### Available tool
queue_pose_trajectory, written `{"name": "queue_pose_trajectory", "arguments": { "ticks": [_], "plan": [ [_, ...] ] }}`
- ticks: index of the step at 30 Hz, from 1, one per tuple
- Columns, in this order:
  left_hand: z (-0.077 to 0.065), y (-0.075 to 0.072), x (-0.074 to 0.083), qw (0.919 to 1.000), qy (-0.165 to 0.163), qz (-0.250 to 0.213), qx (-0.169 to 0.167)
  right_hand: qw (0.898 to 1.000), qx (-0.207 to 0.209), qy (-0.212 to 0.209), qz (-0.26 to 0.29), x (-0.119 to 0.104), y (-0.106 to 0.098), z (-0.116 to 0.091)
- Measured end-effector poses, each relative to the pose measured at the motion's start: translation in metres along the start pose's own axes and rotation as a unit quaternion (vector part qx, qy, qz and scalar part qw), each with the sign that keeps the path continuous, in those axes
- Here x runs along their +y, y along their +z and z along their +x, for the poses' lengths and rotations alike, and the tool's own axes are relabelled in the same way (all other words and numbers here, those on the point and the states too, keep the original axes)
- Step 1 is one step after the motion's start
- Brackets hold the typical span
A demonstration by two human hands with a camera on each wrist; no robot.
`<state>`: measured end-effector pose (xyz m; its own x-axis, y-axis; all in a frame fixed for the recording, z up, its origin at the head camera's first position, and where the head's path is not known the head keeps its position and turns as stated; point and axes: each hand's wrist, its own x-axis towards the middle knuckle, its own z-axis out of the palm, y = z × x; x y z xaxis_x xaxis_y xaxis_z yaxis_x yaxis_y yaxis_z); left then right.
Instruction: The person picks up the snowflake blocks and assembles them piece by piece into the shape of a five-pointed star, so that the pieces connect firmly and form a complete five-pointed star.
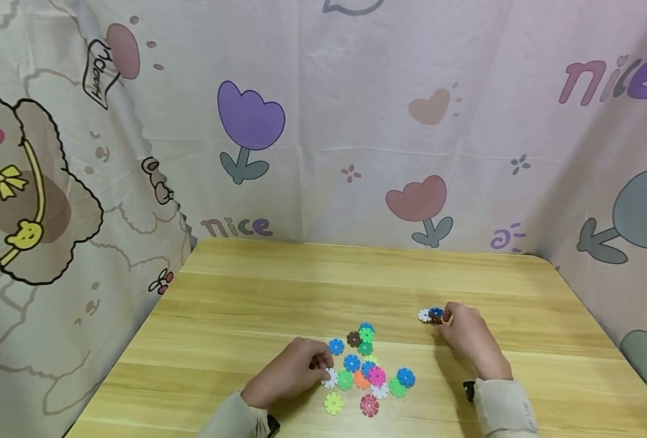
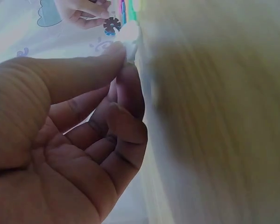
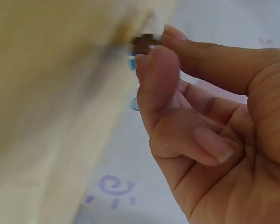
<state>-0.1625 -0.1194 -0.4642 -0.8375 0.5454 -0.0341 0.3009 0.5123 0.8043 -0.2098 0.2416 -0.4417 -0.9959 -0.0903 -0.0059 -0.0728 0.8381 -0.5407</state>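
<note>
My left hand [image 1: 300, 372] pinches a white notched plastic disc [image 1: 330, 378] between thumb and fingertips, at the left side of a group of similar discs. In the left wrist view that white disc [image 2: 129, 33] shows as a blurred pale shape at the fingertips. Farther back and to the right, my right hand [image 1: 470, 333] pinches a brown notched disc [image 1: 436, 317]. A white disc [image 1: 424, 315] and a blue disc [image 1: 436, 311] lie close against the brown one; whether they are joined, I cannot tell. The right wrist view shows the brown disc [image 3: 146, 44] blurred between thumb and index finger.
Several colored discs lie on the wooden table [image 1: 280, 286], some overlapping, among them a pink disc [image 1: 376, 376], a yellow disc [image 1: 333, 403], a red disc [image 1: 370, 405] and a blue disc [image 1: 405, 377]. A printed curtain [image 1: 334, 109] hangs behind the table and along its sides.
</note>
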Motion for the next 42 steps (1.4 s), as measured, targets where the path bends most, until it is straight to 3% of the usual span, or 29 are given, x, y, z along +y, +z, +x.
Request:
{"name": "queue_pose_trajectory", "arguments": {
  "ticks": [2, 4, 8, 12, 18, 21, 25, 30, 35, 42],
  "plan": [
    [0.0, -0.001, 0.001, 1.0, 0.0, -0.005, 0.001, 1.0, -0.009, -0.02, 0.009, -0.008, -0.004, -0.003],
    [0.0, -0.003, 0.002, 1.0, 0.001, -0.009, 0.003, 0.997, -0.041, -0.067, 0.023, -0.017, -0.004, -0.007],
    [-0.001, -0.008, 0.004, 0.9992, 0.002, -0.039, 0.001, 0.973, -0.158, -0.156, 0.062, -0.034, 0.006, -0.014],
    [0.0, -0.01, 0.008, 0.9951, 0.002, -0.099, 0.009, 0.957, -0.235, -0.156, 0.066, -0.042, 0.018, -0.02],
    [0.007, -0.011, 0.025, 0.9821, 0.002, -0.184, 0.039, 0.954, -0.253, -0.153, 0.044, -0.042, 0.027, -0.022],
    [0.009, -0.012, 0.031, 0.9781, 0.011, -0.203, 0.044, 0.952, -0.251, -0.168, 0.041, -0.043, 0.028, -0.023],
    [0.012, -0.012, 0.037, 0.9691, 0.022, -0.245, 0.023, 0.95, -0.246, -0.184, 0.052, -0.05, 0.024, -0.027],
    [0.015, -0.01, 0.045, 0.9543, 0.039, -0.296, -0.003, 0.934, -0.225, -0.26, 0.101, -0.076, 0.012, -0.036],
    [0.02, -0.009, 0.056, 0.9501, 0.041, -0.309, 0.009, 0.915, -0.14, -0.346, 0.153, -0.097, -0.003, -0.046],
    [0.024, -0.012, 0.063, 0.9464, 0.052, -0.318, 0.017, 0.88, 0.015, -0.438, 0.182, -0.099, -0.002, -0.049]
  ]
}}
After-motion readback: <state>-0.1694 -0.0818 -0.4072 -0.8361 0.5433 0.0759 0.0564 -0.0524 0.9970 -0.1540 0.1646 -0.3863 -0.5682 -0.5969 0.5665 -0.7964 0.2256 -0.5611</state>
